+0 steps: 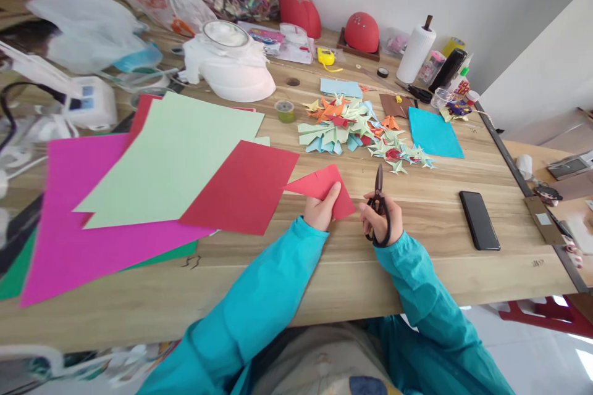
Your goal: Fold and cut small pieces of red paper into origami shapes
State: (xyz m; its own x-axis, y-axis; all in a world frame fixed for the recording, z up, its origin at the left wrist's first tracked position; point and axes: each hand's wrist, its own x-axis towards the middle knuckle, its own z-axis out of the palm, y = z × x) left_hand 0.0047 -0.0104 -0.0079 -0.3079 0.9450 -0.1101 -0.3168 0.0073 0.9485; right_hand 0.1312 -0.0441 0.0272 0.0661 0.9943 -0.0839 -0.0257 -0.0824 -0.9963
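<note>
Between the thumb and fingers of my left hand [320, 208] is a folded piece of red paper [332, 182], roughly a triangle, with a small nick along its upper edge. My right hand [387, 217] is closed round the handles of black scissors [378, 182]. Their blades point up and away from me and look closed, apart from the paper. A larger red sheet [245, 188] lies just left of my left hand, partly over light green sheets [171, 148]. Beyond my hands sits a pile of folded paper stars and shapes [356, 123] in green, orange, blue and red.
Magenta paper [69, 197] lies under the sheets on the left. A black phone [480, 220] rests at the right, with a turquoise paper square [434, 131] beyond it. A tape roll [285, 112], a yellow tape measure [325, 57] and a white roll [416, 52] stand farther back.
</note>
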